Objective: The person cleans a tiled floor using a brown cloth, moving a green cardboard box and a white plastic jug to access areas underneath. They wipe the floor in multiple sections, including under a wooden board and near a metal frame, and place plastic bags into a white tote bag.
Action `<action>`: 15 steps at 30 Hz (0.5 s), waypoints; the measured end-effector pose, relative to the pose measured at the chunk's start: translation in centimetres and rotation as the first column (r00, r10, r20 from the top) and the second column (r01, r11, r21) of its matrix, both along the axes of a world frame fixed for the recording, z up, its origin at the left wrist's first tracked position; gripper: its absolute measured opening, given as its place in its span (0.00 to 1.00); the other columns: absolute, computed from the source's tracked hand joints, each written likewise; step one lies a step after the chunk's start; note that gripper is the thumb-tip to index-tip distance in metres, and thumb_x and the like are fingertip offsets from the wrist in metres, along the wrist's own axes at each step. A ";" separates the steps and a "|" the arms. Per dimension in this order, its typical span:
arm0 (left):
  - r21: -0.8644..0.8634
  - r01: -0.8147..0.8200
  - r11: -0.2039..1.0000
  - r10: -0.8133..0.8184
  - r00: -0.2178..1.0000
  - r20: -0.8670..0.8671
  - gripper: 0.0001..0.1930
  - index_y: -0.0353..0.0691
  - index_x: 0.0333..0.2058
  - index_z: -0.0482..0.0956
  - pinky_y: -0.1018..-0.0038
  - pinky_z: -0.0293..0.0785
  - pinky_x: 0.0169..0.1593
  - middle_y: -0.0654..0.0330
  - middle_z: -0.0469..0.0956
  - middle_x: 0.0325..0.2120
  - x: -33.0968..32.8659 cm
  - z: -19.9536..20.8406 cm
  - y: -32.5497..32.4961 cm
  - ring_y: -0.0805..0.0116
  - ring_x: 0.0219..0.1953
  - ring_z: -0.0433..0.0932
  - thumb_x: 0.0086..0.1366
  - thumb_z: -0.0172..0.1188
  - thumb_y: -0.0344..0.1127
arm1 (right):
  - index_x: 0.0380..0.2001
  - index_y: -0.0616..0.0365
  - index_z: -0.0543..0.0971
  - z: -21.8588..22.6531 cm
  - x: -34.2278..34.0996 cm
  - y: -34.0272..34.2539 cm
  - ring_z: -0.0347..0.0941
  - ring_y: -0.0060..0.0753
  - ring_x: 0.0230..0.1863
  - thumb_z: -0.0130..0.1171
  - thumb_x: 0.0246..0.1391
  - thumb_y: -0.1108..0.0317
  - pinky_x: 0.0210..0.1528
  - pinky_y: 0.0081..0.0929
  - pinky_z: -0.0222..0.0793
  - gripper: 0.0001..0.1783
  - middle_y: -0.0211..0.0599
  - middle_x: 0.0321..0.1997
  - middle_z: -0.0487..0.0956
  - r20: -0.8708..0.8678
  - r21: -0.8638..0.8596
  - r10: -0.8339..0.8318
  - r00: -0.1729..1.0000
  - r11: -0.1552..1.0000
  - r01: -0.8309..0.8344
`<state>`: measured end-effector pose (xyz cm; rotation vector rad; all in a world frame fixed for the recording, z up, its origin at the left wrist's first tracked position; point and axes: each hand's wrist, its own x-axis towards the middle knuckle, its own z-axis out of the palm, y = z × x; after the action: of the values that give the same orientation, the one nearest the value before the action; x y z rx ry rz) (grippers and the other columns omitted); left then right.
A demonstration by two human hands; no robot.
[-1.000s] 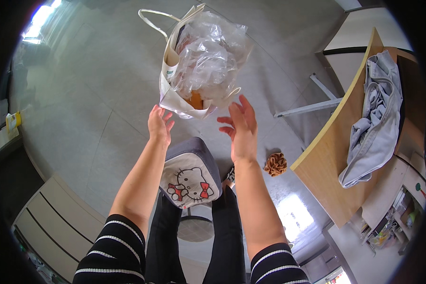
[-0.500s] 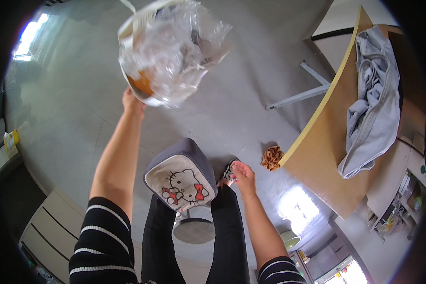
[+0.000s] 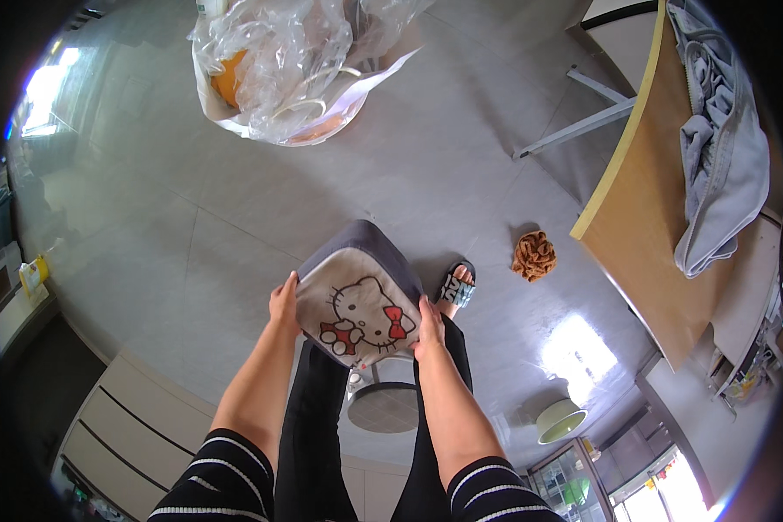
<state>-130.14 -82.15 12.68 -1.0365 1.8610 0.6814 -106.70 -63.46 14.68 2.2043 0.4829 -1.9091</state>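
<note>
Between my legs is a padded, box-shaped thing (image 3: 370, 300), with a white face printed with a cartoon cat wearing a red bow and dark grey sides. I cannot tell whether it is a cushion, a bag or a small stool. My left hand (image 3: 283, 302) is closed on its left edge, and my right hand (image 3: 429, 329) grips its right edge. Fingers on the far side are partly hidden. Farther off on the floor stands a white bin (image 3: 322, 130), heaped with crumpled clear plastic (image 3: 296, 61) and something orange (image 3: 229, 80); neither hand touches it.
A brown scrunchie (image 3: 533, 256) lies on the floor right of my sandalled foot (image 3: 458, 285). A wooden table (image 3: 648, 252) with a grey zipped garment (image 3: 722, 148) on it stands at the right. A green basin (image 3: 561, 422) and a round grey disc (image 3: 383, 407) are nearer.
My left hand has let go of the bin and come back to the padded thing. My right hand has moved onto its other side. The padded thing has shifted right and slightly up.
</note>
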 end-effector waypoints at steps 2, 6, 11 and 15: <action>-0.030 -0.004 1.000 0.006 0.999 0.040 0.48 0.44 0.64 0.61 0.33 0.60 0.56 0.51 0.60 0.65 -3.2 2.2 3.1 0.43 0.63 0.62 0.51 0.65 0.67 | 0.67 0.38 0.63 1.3 -2.5 1.4 0.48 0.54 0.72 0.57 0.51 0.31 0.56 0.73 0.53 0.45 0.33 0.74 0.56 0.009 0.011 0.062 0.998 0.998 -0.062; 0.057 0.067 0.996 -0.063 0.996 -0.069 0.49 0.47 0.64 0.61 0.30 0.59 0.53 0.52 0.57 0.66 -9.1 1.6 3.9 0.42 0.63 0.61 0.51 0.61 0.72 | 0.59 0.59 0.72 -1.6 -8.8 3.5 0.67 0.40 0.61 0.56 0.55 0.36 0.57 0.36 0.65 0.41 0.45 0.60 0.74 -0.005 0.293 0.272 0.962 0.921 -0.259; 0.071 0.160 0.985 -0.149 0.980 -0.132 0.53 0.48 0.65 0.60 0.31 0.53 0.58 0.53 0.55 0.68 -15.1 2.0 3.1 0.43 0.66 0.57 0.48 0.57 0.79 | 0.59 0.62 0.71 -3.1 -17.6 5.5 0.69 0.45 0.62 0.59 0.49 0.30 0.61 0.37 0.63 0.48 0.50 0.58 0.75 0.011 0.438 0.459 0.888 0.796 -0.417; 0.049 0.164 0.985 -0.158 0.982 -0.108 0.57 0.50 0.68 0.54 0.28 0.49 0.59 0.53 0.52 0.69 -19.2 1.9 -2.3 0.41 0.68 0.52 0.46 0.58 0.80 | 0.60 0.59 0.70 -2.2 -23.3 2.3 0.71 0.49 0.60 0.58 0.43 0.25 0.60 0.38 0.66 0.53 0.52 0.57 0.76 0.066 0.421 0.640 0.765 0.677 -0.603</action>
<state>-149.39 -84.45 14.55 -0.8161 1.9779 0.6997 -130.00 -61.16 12.49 1.7820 1.5708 -1.6033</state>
